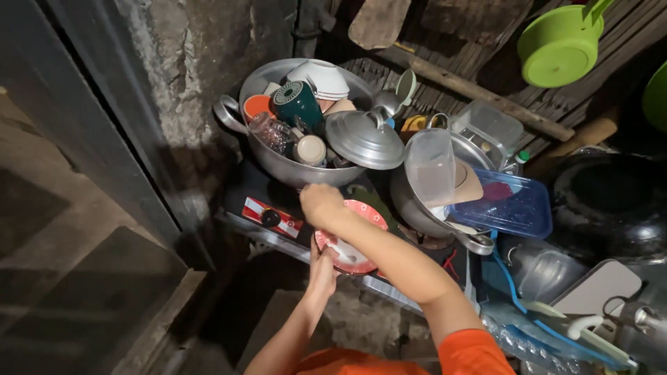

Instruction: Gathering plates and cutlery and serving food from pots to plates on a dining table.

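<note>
— That big pot (299, 170) at centre frame?
— Dull brushed metal, its lid (365, 139) too.
— And the tub (511, 205) right of centre?
— Glossy translucent blue plastic. The wall (201, 42) in the upper left is rough and matt.

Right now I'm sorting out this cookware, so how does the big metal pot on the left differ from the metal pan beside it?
The big metal pot stands upright, heaped with cups, bowls and a domed lid; the metal pan holds a clear plastic container and part of a blue tray. The pot looks deeper, with a loop handle showing at its left; the pan looks shallower. Both are grey metal and full of other items.
</note>
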